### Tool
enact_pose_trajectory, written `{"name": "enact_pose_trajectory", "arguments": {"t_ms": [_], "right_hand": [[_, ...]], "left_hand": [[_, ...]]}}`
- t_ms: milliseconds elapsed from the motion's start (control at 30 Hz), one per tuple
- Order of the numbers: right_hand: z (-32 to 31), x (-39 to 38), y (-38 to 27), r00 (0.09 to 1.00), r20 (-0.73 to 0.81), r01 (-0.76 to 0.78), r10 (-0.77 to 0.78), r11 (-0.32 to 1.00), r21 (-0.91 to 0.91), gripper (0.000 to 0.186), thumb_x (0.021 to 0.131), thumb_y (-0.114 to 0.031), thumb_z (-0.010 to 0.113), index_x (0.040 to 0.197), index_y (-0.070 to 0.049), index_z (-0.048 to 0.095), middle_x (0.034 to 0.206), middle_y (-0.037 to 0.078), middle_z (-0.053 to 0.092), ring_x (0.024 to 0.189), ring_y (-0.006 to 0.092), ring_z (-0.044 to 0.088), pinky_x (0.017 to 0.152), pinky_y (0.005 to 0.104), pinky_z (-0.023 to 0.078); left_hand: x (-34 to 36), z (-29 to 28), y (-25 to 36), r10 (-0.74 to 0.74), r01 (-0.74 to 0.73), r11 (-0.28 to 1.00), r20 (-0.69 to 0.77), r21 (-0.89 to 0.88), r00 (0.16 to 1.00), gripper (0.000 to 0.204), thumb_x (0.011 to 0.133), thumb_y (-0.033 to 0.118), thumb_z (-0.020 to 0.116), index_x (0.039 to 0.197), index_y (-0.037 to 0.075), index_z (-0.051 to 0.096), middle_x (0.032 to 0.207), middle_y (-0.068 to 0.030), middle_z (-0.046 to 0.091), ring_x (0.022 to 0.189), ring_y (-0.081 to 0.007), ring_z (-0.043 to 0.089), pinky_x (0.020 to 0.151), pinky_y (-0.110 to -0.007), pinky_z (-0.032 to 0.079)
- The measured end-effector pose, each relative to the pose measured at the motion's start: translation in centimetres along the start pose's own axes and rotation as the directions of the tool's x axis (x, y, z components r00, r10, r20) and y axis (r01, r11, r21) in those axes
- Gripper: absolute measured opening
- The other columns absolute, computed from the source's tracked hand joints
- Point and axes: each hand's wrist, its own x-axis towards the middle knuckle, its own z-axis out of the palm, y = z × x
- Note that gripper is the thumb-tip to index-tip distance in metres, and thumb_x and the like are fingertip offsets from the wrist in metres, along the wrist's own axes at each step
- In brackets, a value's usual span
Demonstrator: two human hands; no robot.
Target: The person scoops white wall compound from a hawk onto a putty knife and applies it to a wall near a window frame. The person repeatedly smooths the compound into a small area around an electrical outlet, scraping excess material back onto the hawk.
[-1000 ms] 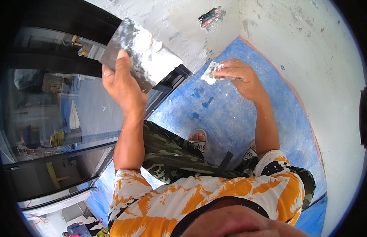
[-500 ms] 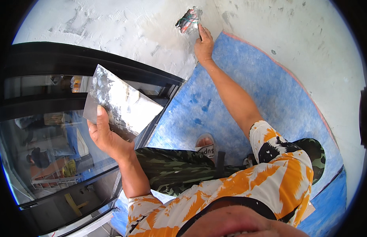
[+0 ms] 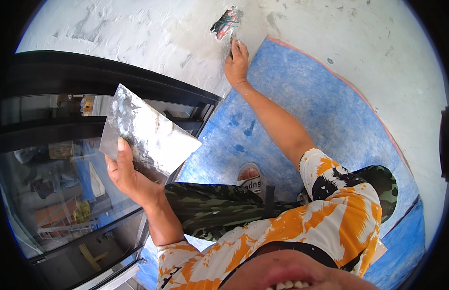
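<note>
Left hand (image 3: 133, 180) gripping a flat metal plate (image 3: 152, 130), thumb on the upper face, remaining fingers largely hidden by it; white paste covers much of the plate, which is held before a black-framed glass panel (image 3: 45, 176). Right hand (image 3: 237, 66) at the wall (image 3: 152, 43), fingers curled closely about a thin dark tool (image 3: 231, 51), most of which the hand conceals; whether its edge touches the wall cannot be told. Just above, a ragged wall cavity (image 3: 225, 23) contains green wires and reddish material, its depth obscured. Behind the glass, reflections blur a wire basket (image 3: 65, 229); its contents are indistinct. One sandal (image 3: 250, 178) shows on the blue floor covering (image 3: 282, 72); the other is mostly covered.
</note>
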Motion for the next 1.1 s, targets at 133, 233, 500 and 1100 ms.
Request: {"name": "enact_pose_trajectory", "arguments": {"t_ms": [133,233,500,1100], "right_hand": [[-1.0,-4.0,-0.3,0.987,0.137,0.074,-0.087,0.992,0.101,0.059,0.074,0.014,0.049,0.129,-0.006,0.06,0.118,0.02,0.059,0.111,0.0385,0.055,0.098,0.0413,0.045],[-2.6,-2.8,2.3,1.0,0.009,0.025,-0.027,0.991,0.133,0.056,0.074,0.013,0.049,0.126,-0.005,0.062,0.115,0.022,0.062,0.108,0.0372,0.059,0.096,0.0405,0.047],[-0.6,2.3,2.2,0.999,0.022,0.026,-0.027,0.999,0.025,0.054,0.074,0.009,0.052,0.123,-0.009,0.065,0.114,0.013,0.064,0.107,0.0333,0.058,0.093,0.0387,0.049],[0.6,-1.2,-1.1,0.979,-0.123,0.167,-0.165,0.986,0.002,0.061,0.067,0.016,0.053,0.12,-0.01,0.068,0.105,0.014,0.059,0.101,0.0327,0.054,0.094,0.0398,0.043]], "left_hand": [[0.1,0.4,0.2,-0.023,0.024,0.999,0.059,-0.025,0.998,0.035,0.091,0.02,0.064,0.117,-0.003,0.057,0.104,-0.01,0.065,0.087,-0.0154,0.066,0.076,-0.028,0.054],[0.0,0.5,0.4,-0.05,0.051,0.998,0.027,-0.04,0.998,0.036,0.091,0.019,0.064,0.118,-0.004,0.055,0.104,-0.0098,0.064,0.088,-0.0157,0.066,0.076,-0.028,0.054],[0.0,-0.1,0.2,-0.068,0.072,0.995,0.06,-0.068,0.996,0.034,0.091,0.017,0.062,0.119,-0.003,0.055,0.104,-0.0102,0.064,0.089,-0.0171,0.066,0.078,-0.029,0.054],[0.1,-0.8,-0.1,-0.124,0.127,0.989,0.053,-0.079,0.991,0.034,0.091,0.016,0.061,0.119,-0.003,0.057,0.106,-0.0095,0.064,0.092,-0.0172,0.066,0.079,-0.031,0.054]]}}
